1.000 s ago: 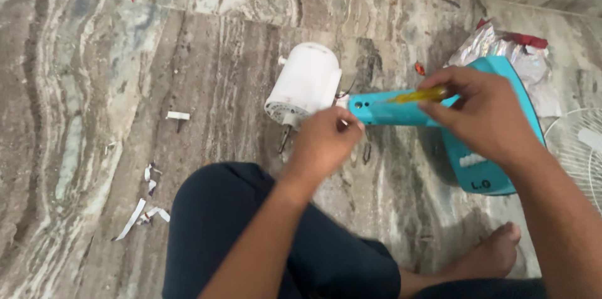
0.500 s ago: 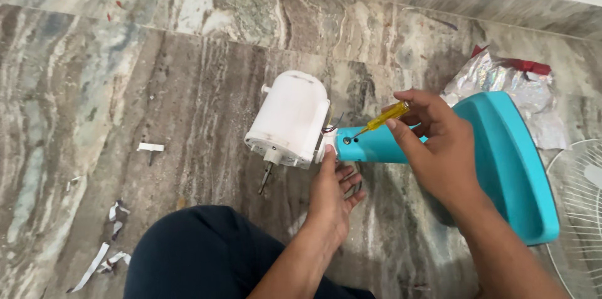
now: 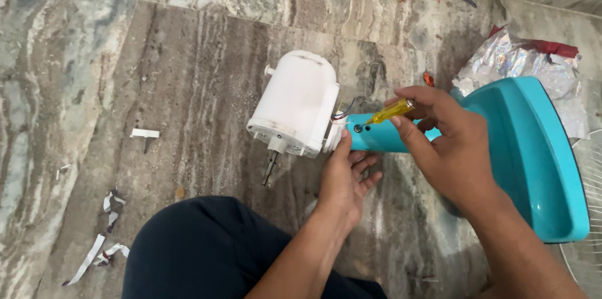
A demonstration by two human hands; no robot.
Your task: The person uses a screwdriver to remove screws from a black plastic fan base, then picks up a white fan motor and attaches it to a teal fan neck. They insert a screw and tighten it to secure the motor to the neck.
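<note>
A table fan lies dismantled on the marble floor. Its white motor housing with a bare shaft joins a turquoise neck that runs right to the turquoise base. My right hand grips a yellow-handled screwdriver, with its tip at a screw near the neck's left end. Beneath the joint, my left hand props the neck from below with its fingers spread, thumb against the white collar.
Crumpled silver foil packaging with a red strip lies behind the base. A white fan grille shows at the right edge. Paper scraps and a small white piece lie at the left. My dark-trousered knee is in front.
My left hand left the neck's tip, dropped under the joint and now supports it. The right hand brought the screwdriver tip to the screw. The fan shifted slightly.
</note>
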